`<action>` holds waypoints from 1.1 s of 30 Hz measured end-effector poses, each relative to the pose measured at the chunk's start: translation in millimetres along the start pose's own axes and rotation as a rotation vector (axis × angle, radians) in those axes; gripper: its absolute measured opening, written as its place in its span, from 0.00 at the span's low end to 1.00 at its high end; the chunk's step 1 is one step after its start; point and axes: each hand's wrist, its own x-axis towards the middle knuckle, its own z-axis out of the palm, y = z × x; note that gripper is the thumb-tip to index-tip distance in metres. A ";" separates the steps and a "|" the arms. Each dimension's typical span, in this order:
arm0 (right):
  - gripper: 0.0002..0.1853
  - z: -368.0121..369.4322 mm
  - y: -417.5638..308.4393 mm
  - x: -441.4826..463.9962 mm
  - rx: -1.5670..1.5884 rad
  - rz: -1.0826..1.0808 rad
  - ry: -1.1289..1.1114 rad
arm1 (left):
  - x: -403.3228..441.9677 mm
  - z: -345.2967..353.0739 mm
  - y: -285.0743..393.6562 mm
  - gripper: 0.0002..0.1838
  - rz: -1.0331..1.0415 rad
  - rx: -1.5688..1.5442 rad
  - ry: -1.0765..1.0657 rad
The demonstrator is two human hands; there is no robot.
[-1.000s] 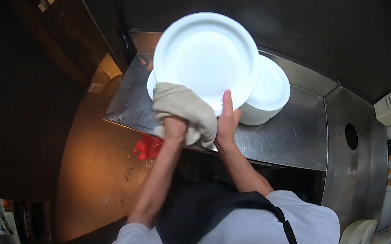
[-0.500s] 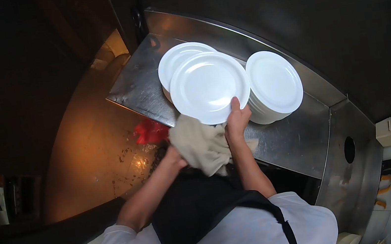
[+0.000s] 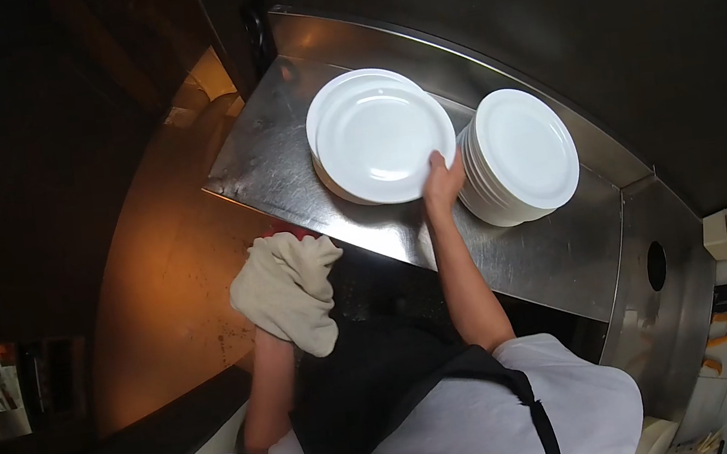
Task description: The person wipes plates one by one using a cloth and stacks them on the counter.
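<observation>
In my right hand point(image 3: 443, 184) is a white plate point(image 3: 381, 136), gripped at its near right rim with the thumb on top. The plate lies over the left stack of white plates point(image 3: 321, 110), slightly off centre; whether it rests fully on the stack I cannot tell. A beige cloth point(image 3: 283, 285) drapes over my left hand point(image 3: 271, 336) and hides its fingers, held away from the plates at the counter's front left. To the right of my right hand stands another stack of white plates point(image 3: 527, 150).
The plates stand on a stainless steel counter point(image 3: 555, 265) with a raised back edge. A red object point(image 3: 291, 229) shows partly behind the cloth. On the right, the steel surface has a round dark hole point(image 3: 657, 266). A beige box point(image 3: 723, 234) is mounted near the tiled wall.
My right hand has moved the plate up and slightly left, over the left stack. My left hand has drawn the cloth away from the plate, to the left and down.
</observation>
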 end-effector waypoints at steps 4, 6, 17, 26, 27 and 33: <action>0.34 23.0 14.8 6.8 -0.228 0.049 -0.133 | -16.1 90.7 -17.2 0.21 -0.068 -0.215 0.290; 0.32 -11.1 -10.3 -6.4 -0.119 -0.036 -0.210 | -16.5 95.9 -14.2 0.23 -0.123 -0.382 0.297; 0.30 -256.6 -0.5 157.4 -0.805 -0.043 -0.116 | 6.6 89.0 7.3 0.26 -0.067 -0.781 0.207; 0.21 -287.6 -16.7 167.5 -0.276 0.176 -0.127 | 18.6 77.5 11.9 0.29 -0.040 -0.860 0.191; 0.21 -290.1 -30.0 163.0 -0.259 0.159 -0.066 | 20.4 76.5 12.0 0.29 -0.047 -0.871 0.207; 0.18 -296.1 -61.3 139.3 0.335 0.199 0.112 | 48.7 48.0 21.2 0.31 -0.011 -0.927 0.400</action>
